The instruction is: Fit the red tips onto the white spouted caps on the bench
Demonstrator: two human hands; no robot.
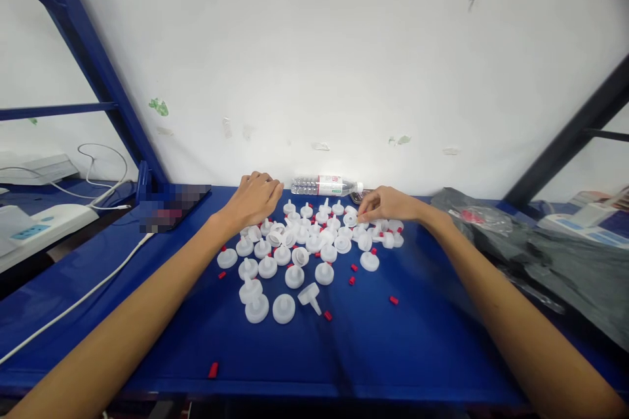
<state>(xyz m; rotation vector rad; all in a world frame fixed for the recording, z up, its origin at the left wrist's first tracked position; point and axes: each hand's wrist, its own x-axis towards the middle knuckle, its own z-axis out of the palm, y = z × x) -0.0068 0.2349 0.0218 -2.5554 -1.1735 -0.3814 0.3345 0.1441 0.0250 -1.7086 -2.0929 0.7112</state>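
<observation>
Many white plastic nozzle caps (284, 308), round-based with a narrow spout, lie in a loose pile on the blue table. Small red tip caps (327, 315) are scattered among and around them. My left hand (258, 198) rests palm down at the pile's back left edge, fingers loosely bent and partly hidden, with nothing visible in it. At the back right of the pile, my right hand (386, 203) has thumb and index finger pinched at the edge of a white nozzle cap (350, 218), whose round underside faces me.
A clear labelled bottle (327, 185) lies along the wall behind the pile. To the left are a dark tablet-like device (189, 200), a white cable (83, 298) and a power strip (44, 229). Grey plastic bags (550, 268) cover the right side.
</observation>
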